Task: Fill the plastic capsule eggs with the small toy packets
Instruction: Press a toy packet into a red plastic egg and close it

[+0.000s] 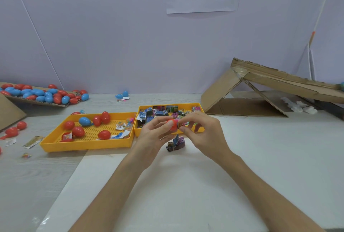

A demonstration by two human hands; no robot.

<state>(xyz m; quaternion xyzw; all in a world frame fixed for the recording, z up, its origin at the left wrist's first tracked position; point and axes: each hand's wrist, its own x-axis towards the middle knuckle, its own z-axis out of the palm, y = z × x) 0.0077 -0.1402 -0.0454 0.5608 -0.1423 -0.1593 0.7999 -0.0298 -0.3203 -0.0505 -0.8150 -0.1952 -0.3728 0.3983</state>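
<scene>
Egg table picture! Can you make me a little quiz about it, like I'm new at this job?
1. True or false: the left hand grips a blue egg.
2. The tray on the right holds mostly: A) eggs B) toy packets C) cardboard scraps.
3. What does the right hand pinch against the held egg?
Key: 1 false, the egg is red. 2 B. 3 a toy packet.
</scene>
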